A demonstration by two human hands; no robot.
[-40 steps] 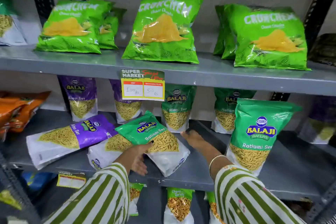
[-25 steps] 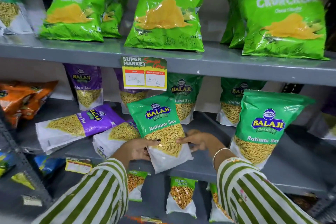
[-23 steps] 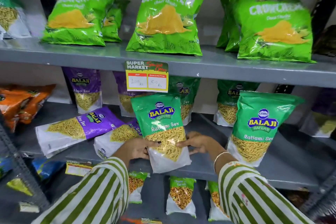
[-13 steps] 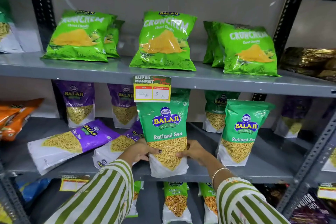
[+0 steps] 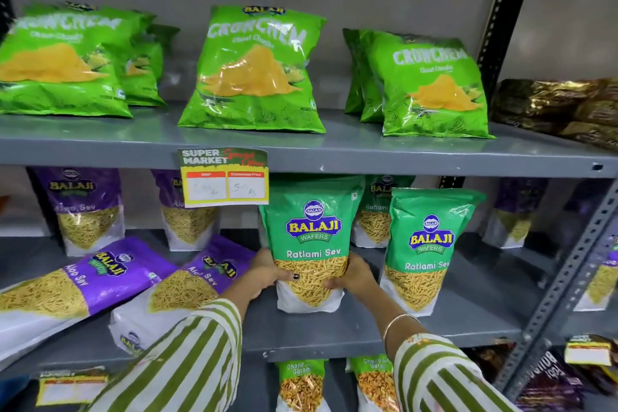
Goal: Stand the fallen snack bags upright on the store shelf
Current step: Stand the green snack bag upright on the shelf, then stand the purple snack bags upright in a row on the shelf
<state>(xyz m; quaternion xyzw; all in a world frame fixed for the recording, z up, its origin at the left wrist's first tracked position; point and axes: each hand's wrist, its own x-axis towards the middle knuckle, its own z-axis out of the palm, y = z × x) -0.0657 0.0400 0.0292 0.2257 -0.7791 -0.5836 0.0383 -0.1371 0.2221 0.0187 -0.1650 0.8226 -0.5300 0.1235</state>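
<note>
1. Two hands, left (image 5: 267, 273) and right (image 5: 354, 278), clasp the green foil Ratlami Sev pouch (image 5: 311, 244) upright on the grey metal middle shelf (image 5: 334, 331).
2. Two purple Aloo Sev pouches (image 5: 83, 288) (image 5: 187, 291) lie flat, outstanding.

Green Ratlami Sev bag (image 5: 311, 244): Balaji Wafers pouch, clear lower window showing yellow sev, white base; upright on the middle shelf (image 5: 351, 328), base down, just left of a second upright Ratlami Sev bag (image 5: 424, 251). Purple Aloo Sev bag (image 5: 77, 288): lying flat, top towards upper right, at shelf's left. Second purple Aloo Sev bag (image 5: 187, 288): lying flat beside it, same slant.
</note>
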